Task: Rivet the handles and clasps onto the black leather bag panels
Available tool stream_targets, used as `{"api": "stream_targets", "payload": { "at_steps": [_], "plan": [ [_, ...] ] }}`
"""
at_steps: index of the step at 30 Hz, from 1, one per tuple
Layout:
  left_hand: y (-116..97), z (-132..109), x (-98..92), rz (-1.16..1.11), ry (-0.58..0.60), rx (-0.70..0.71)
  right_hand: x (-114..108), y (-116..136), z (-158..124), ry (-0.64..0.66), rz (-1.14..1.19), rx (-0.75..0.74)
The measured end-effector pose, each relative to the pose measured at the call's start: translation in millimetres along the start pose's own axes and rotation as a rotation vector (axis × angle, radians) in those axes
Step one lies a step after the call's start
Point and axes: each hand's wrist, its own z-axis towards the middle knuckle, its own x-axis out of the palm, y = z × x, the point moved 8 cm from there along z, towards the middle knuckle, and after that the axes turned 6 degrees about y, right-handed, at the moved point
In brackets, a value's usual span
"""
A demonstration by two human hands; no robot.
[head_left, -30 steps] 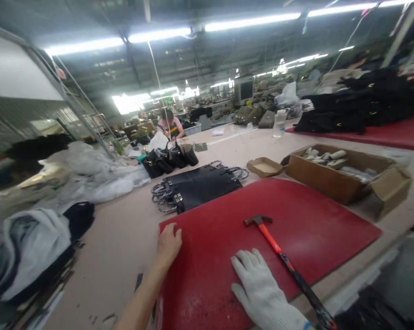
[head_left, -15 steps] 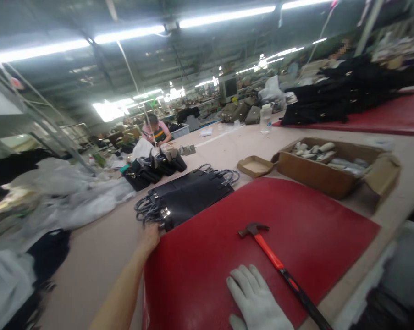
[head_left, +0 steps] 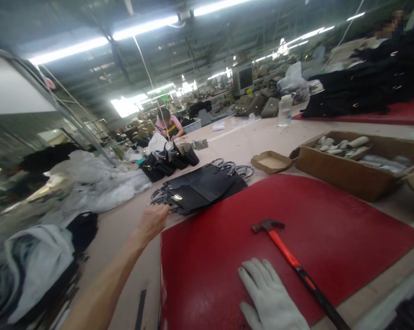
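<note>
My left hand, bare, has its fingers closed at the near-left end of a stack of flat black bags, by the wrapped handles and a metal clasp. The top bag is bent and slightly raised along its middle. My right hand, in a pale glove, rests palm down on the red mat with its fingers stretched out and nothing in them. Right of it lies a claw hammer with a red and black handle, untouched, its head pointing away from me.
Beyond the mat stand a small cardboard tray and a cardboard box holding pale rolls. Upright black bags stand farther back, near a seated person. A plastic bottle is at the back; cloth lies left.
My view has swung left, so things sit farther right in the picture. The top black bag has gone from flat to creased and lifted under my left hand. My right hand stays on the mat.
</note>
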Motion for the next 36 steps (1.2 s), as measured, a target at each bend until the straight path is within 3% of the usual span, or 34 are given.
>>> {"api": "stream_targets", "payload": {
  "at_steps": [2, 4, 7, 11, 13, 16, 19, 24, 31, 36],
  "plan": [
    [-24.0, -28.6, -25.5, -0.016, -0.051, -0.008, -0.7, 1.4, 3.0, 0.041, 0.038, 0.035],
    [-56.4, -64.1, -36.2, -0.08, -0.044, -0.061, 1.0, 2.0, 5.2, 0.097, 0.095, 0.067],
    [-123.9, -122.1, -16.5, -0.268, 0.139, -0.146, 3.5, -2.2, 5.5, 0.143, 0.223, 0.112],
    [-231.0, -188.2, 25.1, -0.716, 0.327, -0.17, -5.1, -19.5, -0.8, 0.012, 0.474, 0.174],
    [-272.1, -208.3, 35.7, -0.88, 0.346, -0.2, -8.1, -26.9, -3.1, -0.009, 0.58, 0.192],
    [-311.4, -220.3, 34.2, -1.029, 0.324, -0.22, -7.5, -24.4, 1.0, 0.114, 0.629, 0.135],
    [-331.4, -218.6, 25.1, -1.124, 0.307, -0.18, -2.5, -14.7, 7.6, 0.316, 0.543, 0.041],
    [-341.4, -212.3, 22.3, -1.248, 0.223, -0.144, 9.1, -6.8, 9.9, 0.583, 0.402, -0.044],
    [-353.3, -206.0, 24.8, -1.309, 0.137, -0.124, 5.5, -6.6, 17.8, 0.619, 0.344, -0.077],
    [-361.4, -207.6, 20.3, -1.272, 0.202, -0.095, 4.2, -3.5, 19.0, 0.628, 0.274, -0.178]
  ]
}}
